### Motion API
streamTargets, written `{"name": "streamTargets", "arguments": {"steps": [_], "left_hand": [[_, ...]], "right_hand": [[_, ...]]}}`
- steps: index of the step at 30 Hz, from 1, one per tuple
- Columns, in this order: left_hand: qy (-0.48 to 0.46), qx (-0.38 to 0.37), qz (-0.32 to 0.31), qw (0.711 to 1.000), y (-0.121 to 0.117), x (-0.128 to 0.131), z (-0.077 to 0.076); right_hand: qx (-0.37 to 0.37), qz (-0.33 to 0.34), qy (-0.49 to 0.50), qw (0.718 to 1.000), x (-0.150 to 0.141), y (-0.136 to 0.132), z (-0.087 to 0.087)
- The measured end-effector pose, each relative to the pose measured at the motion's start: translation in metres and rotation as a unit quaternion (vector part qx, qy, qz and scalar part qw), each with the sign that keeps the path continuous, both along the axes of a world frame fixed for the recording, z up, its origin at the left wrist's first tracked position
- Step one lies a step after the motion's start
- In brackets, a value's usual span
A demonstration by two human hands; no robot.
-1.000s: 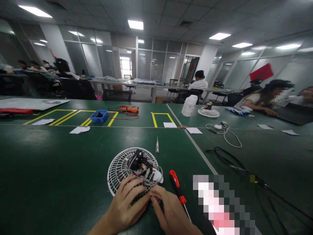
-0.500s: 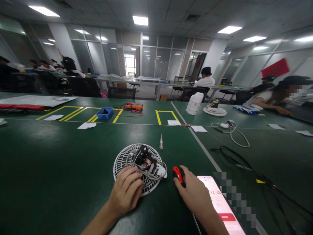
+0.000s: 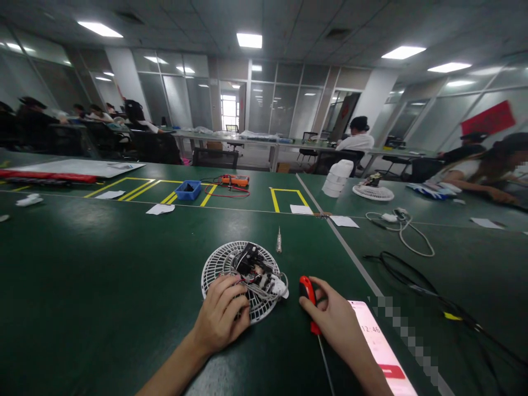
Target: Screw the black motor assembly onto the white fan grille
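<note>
A round white fan grille lies flat on the green table, carrying a fan motor assembly with black parts and tangled grey wires. My left hand is closed at the grille's near left edge, its fingers bent over the slats beside the wires; the fingertips are partly hidden. To the right, my right hand grips a red and black screwdriver by the handle, its long shaft pointing down towards me. A small clear-handled screwdriver lies just beyond the grille.
A lit phone lies beside my right forearm. Further off are a blue bin, an orange multimeter, a stacked white container and another fan grille. Cables run along the right. A co-worker sits at far right.
My right hand has turned the screwdriver so more of its handle and shaft shows. My left hand stays on the grille. The whole view has shifted slightly, moving things rightward.
</note>
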State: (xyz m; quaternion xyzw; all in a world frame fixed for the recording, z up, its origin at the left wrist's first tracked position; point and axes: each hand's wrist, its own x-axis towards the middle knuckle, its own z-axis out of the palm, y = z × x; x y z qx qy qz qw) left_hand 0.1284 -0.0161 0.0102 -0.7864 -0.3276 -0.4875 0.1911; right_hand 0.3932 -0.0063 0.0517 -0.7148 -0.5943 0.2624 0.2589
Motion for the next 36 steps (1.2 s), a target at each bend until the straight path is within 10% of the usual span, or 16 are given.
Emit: {"name": "streamTargets", "arguments": {"steps": [8,16,36], "left_hand": [[-0.032,-0.02,-0.039,0.999,-0.004,0.006,0.002],[-0.061,-0.038,-0.045,0.996,-0.004,0.009,0.007],[-0.075,-0.045,-0.017,0.996,0.002,-0.005,0.006]], "right_hand": [[0.02,-0.047,0.454,0.889,-0.013,-0.009,0.004],[0.097,-0.2,0.607,0.763,-0.017,0.001,-0.01],[0.163,-0.214,0.596,0.757,-0.023,-0.008,0.002]]}}
